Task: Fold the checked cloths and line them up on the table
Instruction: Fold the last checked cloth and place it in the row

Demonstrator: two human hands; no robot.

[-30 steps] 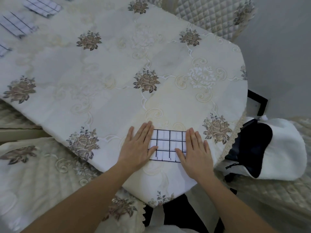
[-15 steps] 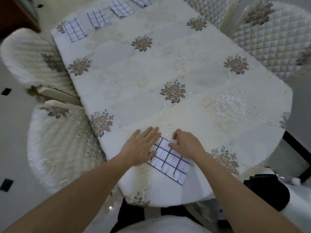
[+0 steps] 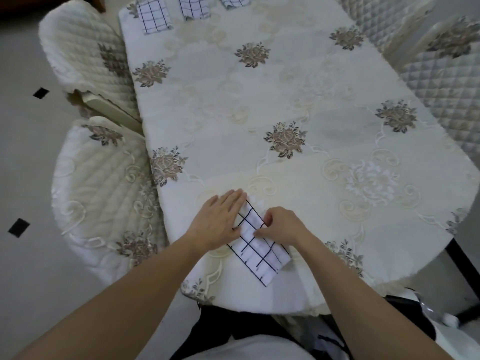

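Now, low in the frame's centre, the folded checked cloth [image 3: 259,249] is lying askew on the table [image 3: 285,100]; left hand [image 3: 220,222] is pressing flat, fingers unclenched, on its upper corner; right hand [image 3: 281,226] is curling fingertips on its edge. Three folded cloths [image 3: 154,15] are sitting in a row upper left

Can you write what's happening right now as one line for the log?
left hand flat on checked cloth | right hand pinching its edge | three folded cloths lined up far end
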